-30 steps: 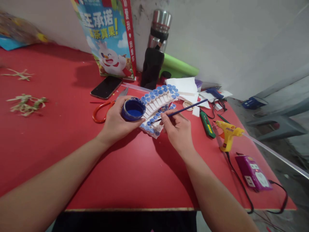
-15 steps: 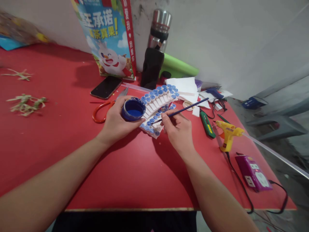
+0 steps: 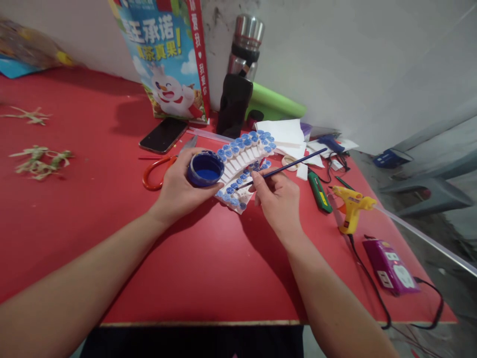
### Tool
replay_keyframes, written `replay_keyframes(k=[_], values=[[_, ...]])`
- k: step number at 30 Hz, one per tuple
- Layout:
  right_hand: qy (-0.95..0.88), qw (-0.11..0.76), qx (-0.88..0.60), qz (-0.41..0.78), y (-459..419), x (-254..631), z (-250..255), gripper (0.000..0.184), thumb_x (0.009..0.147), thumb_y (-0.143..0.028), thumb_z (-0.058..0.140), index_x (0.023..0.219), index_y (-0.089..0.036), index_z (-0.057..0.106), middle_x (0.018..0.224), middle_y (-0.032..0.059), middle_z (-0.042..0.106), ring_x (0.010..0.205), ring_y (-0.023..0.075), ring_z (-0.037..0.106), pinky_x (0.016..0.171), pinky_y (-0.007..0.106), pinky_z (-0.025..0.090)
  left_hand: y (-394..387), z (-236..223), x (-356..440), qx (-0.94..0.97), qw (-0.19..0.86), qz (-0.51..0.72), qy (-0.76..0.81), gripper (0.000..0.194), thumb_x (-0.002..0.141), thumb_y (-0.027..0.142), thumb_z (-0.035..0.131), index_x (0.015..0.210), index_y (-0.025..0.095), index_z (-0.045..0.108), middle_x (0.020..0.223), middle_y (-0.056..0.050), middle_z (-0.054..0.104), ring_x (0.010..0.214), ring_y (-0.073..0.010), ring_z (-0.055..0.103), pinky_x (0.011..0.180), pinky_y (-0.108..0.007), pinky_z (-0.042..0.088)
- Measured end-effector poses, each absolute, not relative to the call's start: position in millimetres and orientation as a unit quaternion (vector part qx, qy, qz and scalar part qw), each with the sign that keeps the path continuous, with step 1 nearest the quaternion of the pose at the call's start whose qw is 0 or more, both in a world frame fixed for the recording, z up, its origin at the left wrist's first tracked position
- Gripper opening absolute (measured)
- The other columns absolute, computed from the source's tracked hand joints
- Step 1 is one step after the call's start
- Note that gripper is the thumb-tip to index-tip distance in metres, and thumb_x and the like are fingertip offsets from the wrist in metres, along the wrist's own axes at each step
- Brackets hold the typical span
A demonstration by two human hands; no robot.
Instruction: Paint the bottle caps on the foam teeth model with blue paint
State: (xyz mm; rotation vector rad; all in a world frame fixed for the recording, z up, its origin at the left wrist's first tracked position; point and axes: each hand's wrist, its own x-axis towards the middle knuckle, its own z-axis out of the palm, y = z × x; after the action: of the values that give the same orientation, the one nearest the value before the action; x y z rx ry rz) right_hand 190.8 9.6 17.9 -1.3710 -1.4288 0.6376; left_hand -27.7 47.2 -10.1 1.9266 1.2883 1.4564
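A red worktop [image 3: 208,278] meets a pale, marked wall [image 3: 335,64], with a grey stool [image 3: 432,196] beyond its right edge. One white curved model [image 3: 238,164], with blue-topped round pieces too crowded to count, lies at the middle of the worktop.

The left hand [image 3: 181,186] grasps one open jar of blue paint [image 3: 205,169], which hides the model's left end. The right hand [image 3: 278,201] pinches one thin brush [image 3: 286,168], its tip at the lower row of round pieces; whether it touches cannot be told. The right hand covers part of the model's lower right side.

Behind are several white paper pieces [image 3: 281,134], one green roll [image 3: 278,102], one steel bottle [image 3: 249,32] partly hidden by a black upright object [image 3: 234,104], and one printed bag [image 3: 167,64]. Left of these lie one phone [image 3: 164,135] and one pair of orange-handled scissors [image 3: 151,175], partly hidden by the left hand. Farther left are two straw-coloured bundles [image 3: 40,161]. On the right are one green cutter [image 3: 319,191], one yellow glue gun [image 3: 352,206] holding a clear stick, and one purple socket block [image 3: 391,267].

Compared with the earlier frame, the right hand and brush have shifted slightly right; the jar and model look unmoved.
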Motion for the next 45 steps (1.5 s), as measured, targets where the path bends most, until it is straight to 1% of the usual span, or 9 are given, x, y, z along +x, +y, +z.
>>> replay_keyframes(k=[4, 8, 10, 15, 19, 26, 31, 35, 45], values=[[-0.594, 0.504, -0.567, 0.268, 10.5, 190.7, 15.8, 0.027, 0.098, -0.046, 0.07, 0.087, -0.021, 0.068, 0.07, 0.001, 0.074, 0.06, 0.0151, 0.067, 0.061, 0.029, 0.05, 46.9, -9.6, -27.5, 0.687, 0.204, 0.525, 0.459, 0.055, 0.073, 0.034, 0.091, 0.121, 0.023, 0.066, 0.121, -0.007, 0.075, 0.113, -0.0281, 0.074, 0.104, -0.043, 0.061], [-0.597, 0.497, -0.569, 0.27, 11.1, 190.0, 13.2, 0.027, 0.099, -0.046, 0.07, 0.09, -0.021, 0.069, 0.074, 0.0025, 0.075, 0.059, 0.0151, 0.065, 0.059, 0.029, 0.048, 47.0, -9.5, -28.1, 0.687, 0.198, 0.529, 0.457, 0.056, 0.072, 0.034, 0.091, 0.121, 0.022, 0.066, 0.121, -0.006, 0.076, 0.112, -0.0274, 0.074, 0.104, -0.042, 0.06], [-0.598, 0.498, -0.565, 0.274, 11.2, 189.5, 13.7, 0.027, 0.099, -0.045, 0.07, 0.089, -0.021, 0.069, 0.074, 0.0024, 0.075, 0.06, 0.0153, 0.067, 0.059, 0.028, 0.049, 47.2, -9.4, -28.7, 0.686, 0.196, 0.529, 0.459, 0.056, 0.072, 0.035, 0.091, 0.12, 0.022, 0.066, 0.121, -0.006, 0.076, 0.113, -0.0277, 0.074, 0.104, -0.041, 0.061], [-0.581, 0.518, -0.554, 0.295, 12.1, 189.0, 17.5, 0.027, 0.099, -0.044, 0.07, 0.085, -0.021, 0.068, 0.069, 0.0013, 0.074, 0.059, 0.0154, 0.07, 0.06, 0.027, 0.052, 48.5, -10.6, -30.8, 0.683, 0.196, 0.519, 0.476, 0.056, 0.072, 0.037, 0.091, 0.12, 0.024, 0.066, 0.121, -0.006, 0.077, 0.112, -0.0283, 0.075, 0.104, -0.043, 0.061], [-0.574, 0.531, -0.542, 0.308, 14.1, 189.3, 16.4, 0.026, 0.098, -0.043, 0.071, 0.084, -0.021, 0.068, 0.073, 0.0019, 0.076, 0.059, 0.015, 0.07, 0.059, 0.027, 0.053, 50.4, -13.1, -32.2, 0.684, 0.183, 0.524, 0.474, 0.056, 0.073, 0.039, 0.091, 0.122, 0.025, 0.066, 0.121, -0.006, 0.076, 0.111, -0.028, 0.075, 0.104, -0.044, 0.061], [-0.574, 0.53, -0.536, 0.32, 15.3, 188.0, 11.1, 0.026, 0.097, -0.043, 0.07, 0.085, -0.021, 0.068, 0.073, 0.0018, 0.075, 0.06, 0.0149, 0.071, 0.057, 0.026, 0.052, 51.9, -12.1, -33.0, 0.688, 0.17, 0.526, 0.47, 0.053, 0.074, 0.038, 0.091, 0.119, 0.025, 0.067, 0.121, -0.006, 0.075, 0.113, -0.0287, 0.074, 0.104, -0.045, 0.062], [-0.572, 0.54, -0.529, 0.319, 15.3, 187.6, 10.3, 0.026, 0.098, -0.043, 0.07, 0.084, -0.021, 0.069, 0.072, 0.001, 0.075, 0.059, 0.0137, 0.069, 0.058, 0.026, 0.052, 52.2, -11.2, -33.3, 0.688, 0.176, 0.527, 0.468, 0.056, 0.073, 0.038, 0.091, 0.122, 0.025, 0.066, 0.122, -0.006, 0.075, 0.114, -0.0289, 0.074, 0.106, -0.046, 0.061], [-0.571, 0.528, -0.535, 0.329, 15.5, 186.8, 11.6, 0.026, 0.097, -0.043, 0.071, 0.082, -0.021, 0.069, 0.069, 0.0004, 0.074, 0.058, 0.0139, 0.068, 0.058, 0.026, 0.052, 51.9, -10.3, -33.7, 0.689, 0.178, 0.522, 0.47, 0.057, 0.073, 0.038, 0.092, 0.122, 0.024, 0.066, 0.122, -0.007, 0.076, 0.114, -0.0299, 0.074, 0.107, -0.047, 0.061], [-0.591, 0.517, -0.544, 0.297, 14.3, 187.1, 12.5, 0.028, 0.098, -0.043, 0.069, 0.08, -0.022, 0.067, 0.068, 0.0005, 0.072, 0.058, 0.0142, 0.066, 0.059, 0.027, 0.05, 51.4, -9.4, -33.6, 0.69, 0.174, 0.521, 0.471, 0.056, 0.073, 0.039, 0.093, 0.12, 0.024, 0.066, 0.122, -0.006, 0.076, 0.114, -0.0294, 0.075, 0.106, -0.046, 0.062]])
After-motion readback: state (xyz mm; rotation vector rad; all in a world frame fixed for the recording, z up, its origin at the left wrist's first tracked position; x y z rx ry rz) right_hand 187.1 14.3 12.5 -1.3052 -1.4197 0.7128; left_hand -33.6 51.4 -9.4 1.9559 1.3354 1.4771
